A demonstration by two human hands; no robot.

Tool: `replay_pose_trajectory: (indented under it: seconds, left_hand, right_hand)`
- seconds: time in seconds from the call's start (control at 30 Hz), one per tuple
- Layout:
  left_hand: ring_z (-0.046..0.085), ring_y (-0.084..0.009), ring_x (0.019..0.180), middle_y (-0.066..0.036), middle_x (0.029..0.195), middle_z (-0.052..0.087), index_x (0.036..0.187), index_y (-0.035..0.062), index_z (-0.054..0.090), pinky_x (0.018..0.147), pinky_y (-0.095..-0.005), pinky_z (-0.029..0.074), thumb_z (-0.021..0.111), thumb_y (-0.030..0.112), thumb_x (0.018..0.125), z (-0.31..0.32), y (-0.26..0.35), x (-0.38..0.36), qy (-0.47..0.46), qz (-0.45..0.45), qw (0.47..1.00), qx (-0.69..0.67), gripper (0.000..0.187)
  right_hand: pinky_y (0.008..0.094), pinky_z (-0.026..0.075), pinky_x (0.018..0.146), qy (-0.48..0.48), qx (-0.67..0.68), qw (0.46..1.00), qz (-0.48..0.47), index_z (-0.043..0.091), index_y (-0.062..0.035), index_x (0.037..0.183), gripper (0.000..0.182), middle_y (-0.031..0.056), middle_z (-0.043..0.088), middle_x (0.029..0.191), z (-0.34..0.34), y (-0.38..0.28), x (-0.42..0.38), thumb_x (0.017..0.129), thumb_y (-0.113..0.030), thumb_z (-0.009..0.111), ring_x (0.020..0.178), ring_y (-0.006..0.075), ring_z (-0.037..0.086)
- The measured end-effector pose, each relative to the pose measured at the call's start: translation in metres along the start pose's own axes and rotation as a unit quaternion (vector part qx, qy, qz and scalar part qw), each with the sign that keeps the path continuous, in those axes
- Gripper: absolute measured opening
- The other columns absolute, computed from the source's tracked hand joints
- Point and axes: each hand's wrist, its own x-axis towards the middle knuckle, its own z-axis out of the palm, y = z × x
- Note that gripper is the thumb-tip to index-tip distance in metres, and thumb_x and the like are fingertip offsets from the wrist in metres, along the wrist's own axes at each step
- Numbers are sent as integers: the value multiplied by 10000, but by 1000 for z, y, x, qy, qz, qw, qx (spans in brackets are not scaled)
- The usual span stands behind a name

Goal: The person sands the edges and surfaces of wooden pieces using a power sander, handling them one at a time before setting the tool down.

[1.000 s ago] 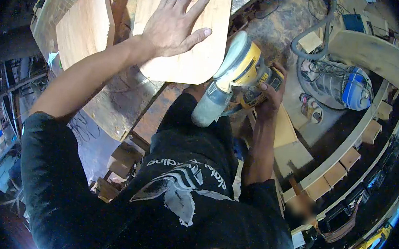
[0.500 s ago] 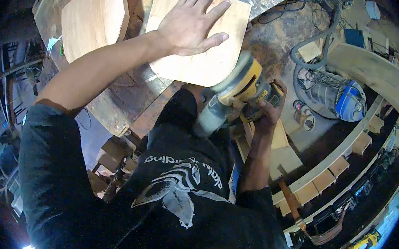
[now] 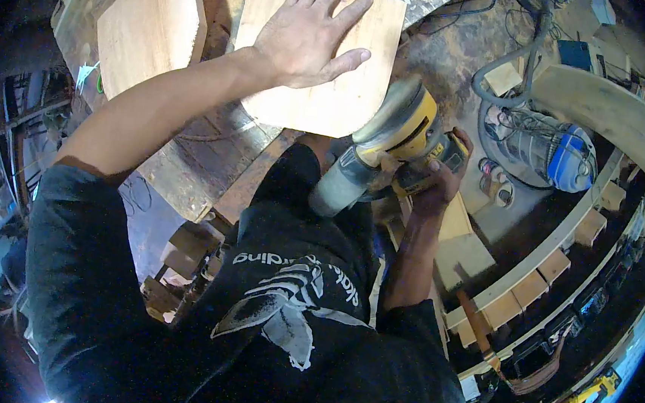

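Note:
My left hand (image 3: 313, 34) lies spread flat on a pale wooden board (image 3: 314, 110) with rounded corners, which rests at the edge of the worktable. A yellow and black power sander (image 3: 419, 126) is in my right hand (image 3: 443, 182), whose fingers wrap around its body near the battery end. The sander's round pad is tilted on edge beside the board's lower right corner; whether they touch I cannot tell. A grey dust canister (image 3: 339, 186) sticks out from the tool toward my shirt.
A second wooden board (image 3: 151, 25) lies on the worktable (image 3: 181, 171) at left. At right are a hose (image 3: 477, 85), a blue-topped vacuum (image 3: 570, 159), a curved wooden frame (image 3: 554, 242) with blocks, a hammer (image 3: 477, 323) and a yellow tool (image 3: 583, 399).
The sander in my right hand has moved slightly right and turned, showing more of its yellow body. My left hand stays on the board.

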Motion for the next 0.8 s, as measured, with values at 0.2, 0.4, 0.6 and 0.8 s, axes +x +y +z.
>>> replay_pose_trajectory:
  seconds: [0.2, 0.4, 0.6, 0.8]
  left_hand:
    - [392, -492, 1395, -296, 1494, 405, 1506, 46, 426, 1200, -628, 266, 525, 545, 1000, -1, 1, 1, -1, 6, 1000, -10, 718]
    - [404, -487, 1386, -293, 1486, 412, 1489, 44, 452, 1195, -622, 277, 527, 536, 1004, -2, 0, 1, 9, 12, 1000, -27, 696]
    - [398, -482, 1400, -299, 1493, 419, 1475, 34, 488, 1192, -618, 285, 523, 535, 1008, -1, 0, 0, 22, 10, 1000, -9, 686]
    - [395, -489, 1402, -308, 1491, 422, 1477, 33, 486, 1190, -623, 291, 511, 553, 1011, 2, -1, -2, 28, 6, 1000, -4, 699]
  right_hand:
    - [397, 617, 850, 3, -21, 1000, -14, 432, -44, 1402, 802, 102, 544, 1145, 10, -12, -7, 674, -173, 741, 999, 273, 680]
    - [397, 614, 844, 13, -6, 1000, -18, 422, -45, 1406, 790, 104, 560, 1103, 12, -6, -11, 689, -171, 729, 959, 265, 680]
    - [388, 611, 836, 19, -6, 1000, -7, 411, -35, 1411, 776, 102, 571, 1056, 17, -9, -14, 706, -162, 706, 942, 258, 675]
    - [387, 601, 861, 26, -23, 999, 4, 411, -32, 1418, 766, 120, 581, 1082, 24, -18, -20, 716, -171, 685, 977, 258, 666]
